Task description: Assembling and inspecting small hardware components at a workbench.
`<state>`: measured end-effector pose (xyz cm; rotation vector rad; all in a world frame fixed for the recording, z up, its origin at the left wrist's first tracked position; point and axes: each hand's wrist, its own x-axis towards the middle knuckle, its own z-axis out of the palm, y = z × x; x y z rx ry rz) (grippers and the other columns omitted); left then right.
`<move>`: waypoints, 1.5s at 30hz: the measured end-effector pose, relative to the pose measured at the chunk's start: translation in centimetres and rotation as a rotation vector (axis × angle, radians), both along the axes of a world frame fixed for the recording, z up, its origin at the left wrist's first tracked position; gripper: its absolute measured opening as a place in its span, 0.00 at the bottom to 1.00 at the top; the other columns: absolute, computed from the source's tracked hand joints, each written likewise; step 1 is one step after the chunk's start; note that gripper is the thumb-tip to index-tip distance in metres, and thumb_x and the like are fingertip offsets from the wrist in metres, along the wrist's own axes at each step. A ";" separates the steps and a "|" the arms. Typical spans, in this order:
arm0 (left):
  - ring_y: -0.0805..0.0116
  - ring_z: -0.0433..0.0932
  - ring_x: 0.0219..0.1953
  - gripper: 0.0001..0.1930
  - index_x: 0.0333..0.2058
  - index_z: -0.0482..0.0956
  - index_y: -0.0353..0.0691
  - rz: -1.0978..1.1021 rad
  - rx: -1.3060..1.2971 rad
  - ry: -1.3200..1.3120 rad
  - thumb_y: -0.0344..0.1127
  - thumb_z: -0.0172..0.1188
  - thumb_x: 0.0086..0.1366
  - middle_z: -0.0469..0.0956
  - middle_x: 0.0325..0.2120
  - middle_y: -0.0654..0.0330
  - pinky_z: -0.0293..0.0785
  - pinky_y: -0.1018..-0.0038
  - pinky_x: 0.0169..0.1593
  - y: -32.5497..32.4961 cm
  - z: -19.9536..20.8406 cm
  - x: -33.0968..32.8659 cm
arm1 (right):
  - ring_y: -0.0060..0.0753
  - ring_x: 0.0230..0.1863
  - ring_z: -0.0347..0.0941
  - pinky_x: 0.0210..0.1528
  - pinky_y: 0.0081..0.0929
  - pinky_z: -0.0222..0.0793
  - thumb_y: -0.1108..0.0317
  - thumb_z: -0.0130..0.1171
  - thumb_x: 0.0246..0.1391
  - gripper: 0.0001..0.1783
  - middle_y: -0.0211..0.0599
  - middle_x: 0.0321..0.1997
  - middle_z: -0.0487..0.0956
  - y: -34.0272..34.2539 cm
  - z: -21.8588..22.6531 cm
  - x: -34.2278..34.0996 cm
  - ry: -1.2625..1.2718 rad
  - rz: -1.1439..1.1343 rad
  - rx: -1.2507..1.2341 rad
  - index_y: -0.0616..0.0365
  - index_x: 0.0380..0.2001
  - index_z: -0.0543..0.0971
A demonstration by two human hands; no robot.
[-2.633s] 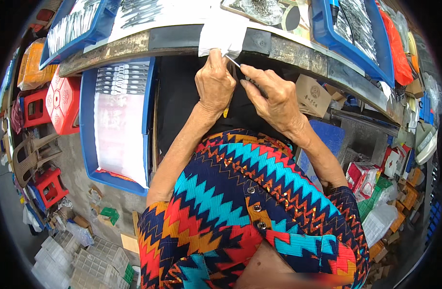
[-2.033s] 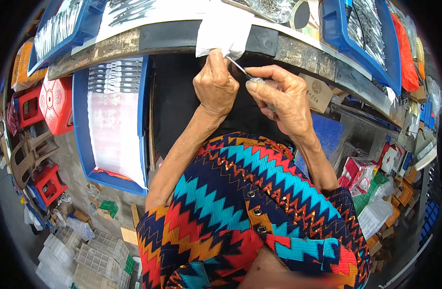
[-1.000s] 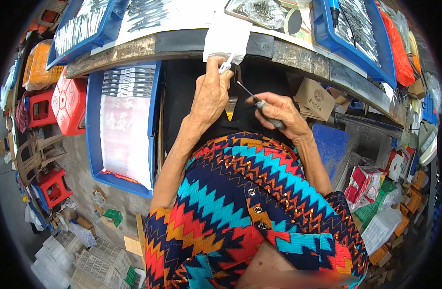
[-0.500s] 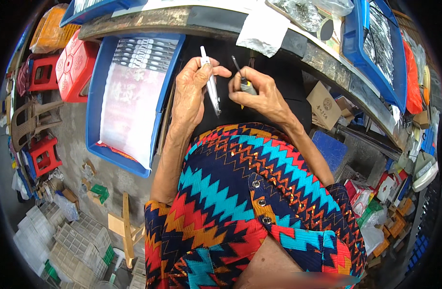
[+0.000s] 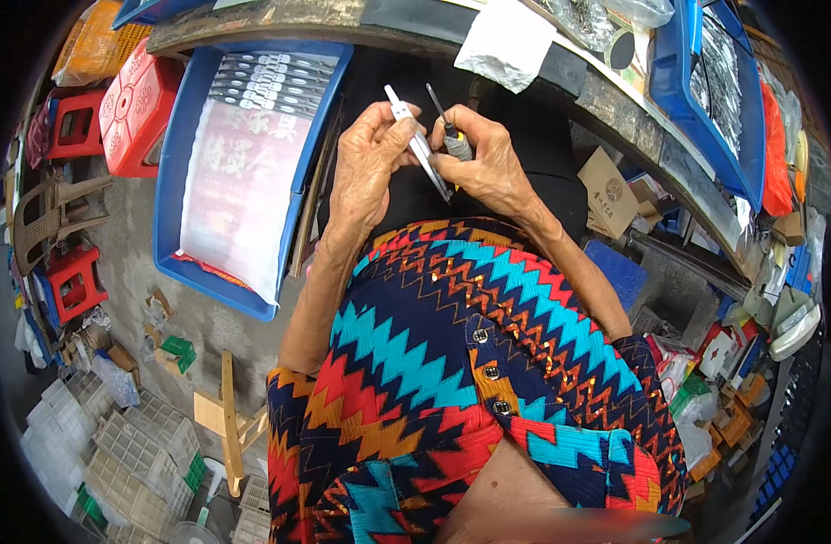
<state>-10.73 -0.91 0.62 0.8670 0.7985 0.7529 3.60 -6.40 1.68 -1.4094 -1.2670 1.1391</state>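
Note:
Above my lap, my left hand [image 5: 372, 161] pinches a drawing compass [image 5: 420, 145] by its white head. Its narrow grip points up and away, and its metal legs slant down toward my right hand. My right hand [image 5: 490, 163] is closed around the grey and yellow handle of a screwdriver [image 5: 456, 142], whose dark thin shaft points up to the left. Fingertips of the right hand are at or very near the compass legs; whether they touch is hard to tell. To the left, several similar compasses [image 5: 269, 86] lie in rows at the far end of a blue tray [image 5: 166, 218].
A worn wooden bench edge [image 5: 320, 23] curves across the far side, with a white cloth [image 5: 504, 45] hanging over it. Another blue tray [image 5: 674, 91] of metal parts stands at right. Red stools [image 5: 130, 109], a cardboard box [image 5: 612, 193] and grey plastic crates [image 5: 148, 444] surround me.
My right hand and the screwdriver have come closer to the compass. The compass has shifted slightly right and tilts more, its legs now beside the right fingers. The view has moved slightly.

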 end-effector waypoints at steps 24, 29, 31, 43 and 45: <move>0.79 0.69 0.17 0.08 0.24 0.71 0.31 -0.174 0.139 0.450 0.30 0.51 0.58 0.72 0.16 0.61 0.67 0.81 0.20 -1.4 -0.2 -1.4 | 0.19 0.24 0.64 0.25 0.21 0.62 0.76 0.53 0.41 0.07 0.31 0.22 0.67 0.1 -0.5 -0.2 -0.042 0.050 0.010 0.63 0.26 0.67; 0.78 0.68 0.16 0.09 0.23 0.72 0.31 -0.208 0.137 0.489 0.30 0.50 0.58 0.71 0.15 0.62 0.66 0.81 0.20 -1.2 -0.3 -1.7 | 0.20 0.24 0.64 0.24 0.22 0.62 0.76 0.53 0.41 0.07 0.31 0.21 0.67 0.2 -0.5 -0.3 -0.042 0.062 -0.013 0.62 0.25 0.67; 0.78 0.68 0.16 0.09 0.23 0.72 0.31 -0.208 0.135 0.487 0.31 0.50 0.58 0.71 0.15 0.62 0.66 0.81 0.20 -1.3 -0.4 -1.7 | 0.20 0.24 0.64 0.24 0.22 0.62 0.76 0.53 0.41 0.07 0.31 0.21 0.67 0.1 -0.6 -0.4 -0.043 0.060 -0.020 0.62 0.25 0.67; 0.79 0.68 0.15 0.10 0.23 0.72 0.30 -0.214 0.130 0.473 0.32 0.50 0.58 0.71 0.14 0.62 0.66 0.81 0.19 -1.2 -1.0 -2.2 | 0.20 0.24 0.62 0.24 0.23 0.61 0.75 0.53 0.40 0.07 0.31 0.21 0.66 0.3 -0.7 -0.8 -0.027 0.068 -0.073 0.62 0.24 0.67; 0.78 0.68 0.15 0.10 0.23 0.73 0.30 -0.215 0.134 0.477 0.32 0.50 0.58 0.71 0.14 0.62 0.66 0.81 0.19 -1.1 -1.1 -2.2 | 0.20 0.24 0.62 0.25 0.23 0.61 0.75 0.53 0.39 0.07 0.31 0.21 0.66 0.3 -0.9 -0.8 -0.026 0.071 -0.075 0.62 0.24 0.67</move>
